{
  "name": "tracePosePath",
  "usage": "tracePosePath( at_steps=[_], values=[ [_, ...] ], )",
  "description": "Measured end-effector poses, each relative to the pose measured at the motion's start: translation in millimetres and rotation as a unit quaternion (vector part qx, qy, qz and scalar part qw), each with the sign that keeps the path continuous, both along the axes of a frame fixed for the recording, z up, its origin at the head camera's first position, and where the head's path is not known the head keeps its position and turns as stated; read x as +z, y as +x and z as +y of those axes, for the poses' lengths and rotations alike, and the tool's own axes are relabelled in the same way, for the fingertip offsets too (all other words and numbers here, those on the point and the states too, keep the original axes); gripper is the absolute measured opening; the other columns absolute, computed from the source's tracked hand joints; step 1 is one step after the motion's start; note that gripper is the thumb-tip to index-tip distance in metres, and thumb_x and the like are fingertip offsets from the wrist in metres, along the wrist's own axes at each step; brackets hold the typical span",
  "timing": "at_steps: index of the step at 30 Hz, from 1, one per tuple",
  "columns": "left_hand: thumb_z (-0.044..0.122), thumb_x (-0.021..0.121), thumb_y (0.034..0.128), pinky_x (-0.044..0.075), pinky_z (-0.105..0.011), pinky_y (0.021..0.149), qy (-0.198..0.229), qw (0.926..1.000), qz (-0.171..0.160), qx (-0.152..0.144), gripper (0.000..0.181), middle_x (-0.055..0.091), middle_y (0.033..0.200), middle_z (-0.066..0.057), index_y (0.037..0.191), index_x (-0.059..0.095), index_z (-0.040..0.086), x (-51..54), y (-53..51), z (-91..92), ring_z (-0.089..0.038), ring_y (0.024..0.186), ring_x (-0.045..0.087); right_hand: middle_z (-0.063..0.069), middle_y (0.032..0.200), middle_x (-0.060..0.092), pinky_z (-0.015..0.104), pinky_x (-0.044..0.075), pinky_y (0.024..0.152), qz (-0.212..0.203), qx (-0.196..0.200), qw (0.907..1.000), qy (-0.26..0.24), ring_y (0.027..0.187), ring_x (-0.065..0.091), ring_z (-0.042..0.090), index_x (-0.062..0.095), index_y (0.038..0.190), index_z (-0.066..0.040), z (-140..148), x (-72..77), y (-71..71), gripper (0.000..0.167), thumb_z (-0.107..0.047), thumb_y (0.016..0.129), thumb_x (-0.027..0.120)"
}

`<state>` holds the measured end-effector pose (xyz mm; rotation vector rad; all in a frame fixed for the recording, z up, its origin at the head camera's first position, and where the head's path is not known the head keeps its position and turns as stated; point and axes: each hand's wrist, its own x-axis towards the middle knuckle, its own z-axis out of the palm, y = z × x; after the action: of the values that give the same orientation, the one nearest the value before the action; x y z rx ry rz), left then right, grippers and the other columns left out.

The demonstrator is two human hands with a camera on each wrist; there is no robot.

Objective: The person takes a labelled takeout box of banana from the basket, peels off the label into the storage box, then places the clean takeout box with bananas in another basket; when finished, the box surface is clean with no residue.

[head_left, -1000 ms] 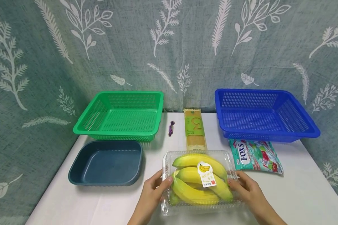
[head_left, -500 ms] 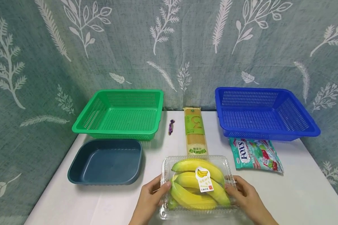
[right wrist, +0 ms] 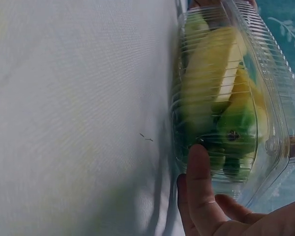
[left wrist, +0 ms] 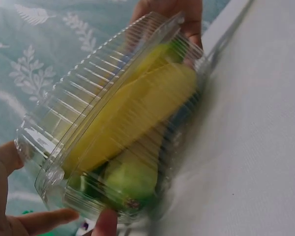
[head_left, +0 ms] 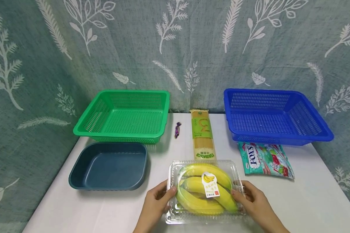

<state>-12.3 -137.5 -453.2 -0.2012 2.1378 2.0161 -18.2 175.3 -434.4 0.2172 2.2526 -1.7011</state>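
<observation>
As hands [head_left: 155,201] [head_left: 256,201] grip, the banana box [head_left: 204,219] runs crosswise; label [head_left: 211,186] up.

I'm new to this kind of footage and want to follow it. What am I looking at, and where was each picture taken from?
There is no machine here, just a person's two bare hands. The wide view comes from a camera on the head, looking forward and down; the two close views come from cameras on the left and right wrists.

The left hand and right hand grip opposite sides of a clear plastic box of bananas.

On the white table, a green basket stands at the left, behind a dark teal basin. A blue basket stands at the right, with a FOX'S candy bag in front. Between the baskets lie a purple-wrapped candy and a pasta pack.
</observation>
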Motion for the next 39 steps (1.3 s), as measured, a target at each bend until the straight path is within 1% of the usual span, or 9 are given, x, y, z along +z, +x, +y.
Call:
tracePosePath(
  at_steps=[9,11,14,18,21,25,29,35,39],
  values=[
    [0.033,0.069,0.0956,0.059,-0.037,0.070,0.006,1.0000,0.007,0.001,0.058,0.067,0.118,-0.015,0.141,0.055,0.000,0.6,-4.5,1.5,-0.022,0.098,0.064,0.017,0.117,0.066,0.032,0.058,0.070,0.009,0.008,0.9997,0.020,0.096,0.068,0.023,0.046,0.140,0.004,2.2,2.4,-1.4,0.054,-0.028,0.100,0.063],
    [0.035,0.069,0.0952,0.060,-0.037,0.070,0.005,1.0000,0.004,0.000,0.059,0.067,0.118,-0.014,0.141,0.055,0.000,0.4,-5.3,2.2,-0.022,0.098,0.064,0.016,0.121,0.064,0.034,0.058,0.074,0.013,0.020,0.9976,0.066,0.101,0.066,0.024,0.044,0.143,0.002,5.0,6.3,-3.6,0.062,-0.035,0.099,0.064],
    [0.038,0.070,0.0946,0.060,-0.038,0.071,0.004,1.0000,-0.001,-0.003,0.059,0.067,0.117,-0.014,0.140,0.056,0.002,0.9,-7.0,3.2,-0.023,0.099,0.064,0.016,0.128,0.061,0.040,0.057,0.079,0.058,0.037,0.9858,0.153,0.110,0.062,0.030,0.040,0.147,-0.003,9.5,17.0,-7.9,0.070,-0.045,0.097,0.065],
    [0.039,0.070,0.0940,0.060,-0.037,0.071,0.001,1.0000,-0.006,-0.004,0.060,0.067,0.115,-0.013,0.140,0.057,0.003,1.3,-7.9,3.5,-0.023,0.098,0.064,0.013,0.127,0.061,0.038,0.058,0.077,0.208,0.032,0.9523,0.221,0.109,0.062,0.033,0.050,0.141,-0.008,13.5,32.0,-14.8,0.059,-0.038,0.095,0.070],
    [0.038,0.070,0.0944,0.060,-0.037,0.071,0.000,1.0000,-0.004,-0.002,0.060,0.068,0.115,-0.013,0.141,0.056,0.002,0.7,-7.3,3.6,-0.022,0.098,0.064,0.005,0.118,0.065,0.030,0.059,0.072,0.327,0.033,0.9156,0.232,0.101,0.065,0.026,0.062,0.129,-0.011,13.8,41.4,-22.1,0.044,-0.021,0.090,0.078],
    [0.038,0.069,0.0949,0.060,-0.038,0.070,-0.001,1.0000,-0.005,-0.003,0.060,0.067,0.116,-0.013,0.141,0.055,0.002,-0.1,-7.6,3.6,-0.022,0.099,0.064,-0.006,0.112,0.067,0.027,0.057,0.072,0.417,0.089,0.8696,0.250,0.095,0.064,0.015,0.069,0.119,-0.018,11.0,54.3,-32.2,0.040,-0.008,0.083,0.082],
    [0.039,0.069,0.0949,0.060,-0.039,0.070,-0.007,0.9999,-0.009,-0.002,0.060,0.067,0.118,-0.013,0.140,0.056,0.002,-1.1,-8.2,2.3,-0.022,0.099,0.064,-0.012,0.111,0.067,0.030,0.058,0.071,0.452,0.171,0.8393,0.249,0.092,0.065,0.010,0.070,0.116,-0.020,4.8,63.4,-40.9,0.039,-0.007,0.081,0.082],
    [0.037,0.069,0.0949,0.060,-0.040,0.071,-0.003,1.0000,-0.006,0.001,0.058,0.066,0.120,-0.014,0.139,0.057,0.002,-0.6,-7.3,0.1,-0.023,0.100,0.064,-0.009,0.106,0.068,0.031,0.058,0.069,0.476,0.249,0.8021,0.262,0.089,0.066,0.010,0.072,0.112,-0.015,-11.2,71.7,-55.0,0.033,-0.010,0.081,0.083],
    [0.037,0.070,0.0947,0.060,-0.039,0.071,0.003,1.0000,-0.008,0.002,0.057,0.066,0.119,-0.013,0.139,0.057,0.003,-0.2,-6.8,1.1,-0.022,0.100,0.063,-0.006,0.104,0.068,0.029,0.057,0.071,0.457,0.300,0.7909,0.275,0.088,0.066,0.011,0.073,0.112,-0.014,-22.2,74.9,-64.1,0.028,-0.011,0.085,0.079]
  ],
)
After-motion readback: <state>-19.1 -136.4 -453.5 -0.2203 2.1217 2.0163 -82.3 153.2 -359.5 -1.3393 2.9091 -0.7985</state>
